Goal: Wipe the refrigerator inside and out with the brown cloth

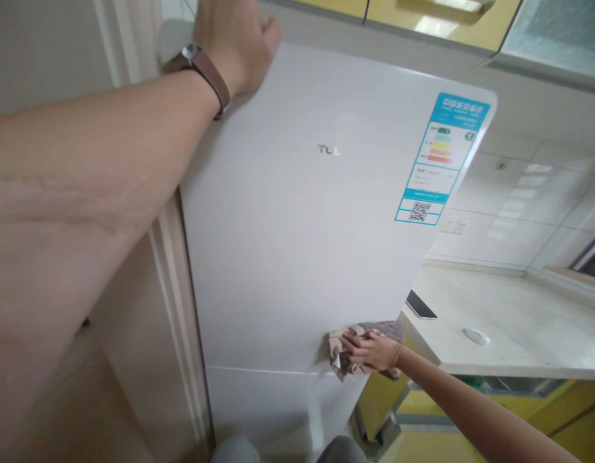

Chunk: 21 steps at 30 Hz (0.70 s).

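Observation:
A white refrigerator (288, 251) with a TCL logo fills the middle of the view. Low on its upper door, just above the seam with the lower door, my right hand (372, 352) presses a brown and beige patterned cloth (343, 360) flat against the surface. The fingers lie spread over the cloth, which bunches beneath them. My left hand (242, 45), with a brown-strapped watch on the wrist, rests at the refrigerator's upper left corner. Its thumb shows, but the other fingers are mostly hidden or cut off by the frame's top edge.
A blue and white energy label (435, 161) is stuck on the door's right side. To the right, a pale counter (529, 321) holds a dark flat device (421, 305) and a white oval object (476, 335). Yellow cabinets (437, 19) hang above. A door frame (169, 289) stands close on the left.

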Each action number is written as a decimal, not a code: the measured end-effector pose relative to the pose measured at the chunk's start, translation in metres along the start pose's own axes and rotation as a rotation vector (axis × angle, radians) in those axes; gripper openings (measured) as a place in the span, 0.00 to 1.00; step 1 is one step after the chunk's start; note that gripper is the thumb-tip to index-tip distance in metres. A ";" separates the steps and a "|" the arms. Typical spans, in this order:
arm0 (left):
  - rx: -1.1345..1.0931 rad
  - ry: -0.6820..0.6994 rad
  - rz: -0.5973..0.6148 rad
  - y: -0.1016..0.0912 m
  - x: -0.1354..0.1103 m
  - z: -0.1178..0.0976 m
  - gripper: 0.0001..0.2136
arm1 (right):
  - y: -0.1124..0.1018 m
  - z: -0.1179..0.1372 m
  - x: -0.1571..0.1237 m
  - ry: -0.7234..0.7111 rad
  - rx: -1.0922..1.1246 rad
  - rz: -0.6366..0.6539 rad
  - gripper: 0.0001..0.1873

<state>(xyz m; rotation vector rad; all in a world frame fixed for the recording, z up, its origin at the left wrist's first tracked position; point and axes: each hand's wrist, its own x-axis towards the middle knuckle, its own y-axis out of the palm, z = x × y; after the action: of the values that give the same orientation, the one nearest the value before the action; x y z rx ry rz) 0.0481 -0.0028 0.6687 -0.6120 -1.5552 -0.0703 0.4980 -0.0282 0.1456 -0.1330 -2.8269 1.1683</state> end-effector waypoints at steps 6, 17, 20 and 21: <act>0.178 -0.101 -0.008 0.005 -0.003 -0.007 0.31 | -0.074 -0.073 0.003 -0.047 -0.043 0.033 0.28; 0.138 -0.082 -0.002 0.001 -0.007 -0.009 0.33 | -0.245 -0.248 0.027 0.552 -0.553 -0.224 0.35; 0.137 -0.072 -0.023 0.003 0.002 -0.005 0.29 | -0.282 -0.276 0.050 0.853 -0.559 -0.248 0.47; 0.111 -0.019 -0.031 0.004 0.004 -0.002 0.28 | -0.295 -0.284 0.060 0.907 -0.540 -0.239 0.51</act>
<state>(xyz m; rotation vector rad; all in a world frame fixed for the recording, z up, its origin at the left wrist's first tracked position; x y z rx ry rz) 0.0515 0.0010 0.6710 -0.5023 -1.5764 -0.0018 0.4540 -0.0309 0.5578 -0.2626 -2.1530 0.1636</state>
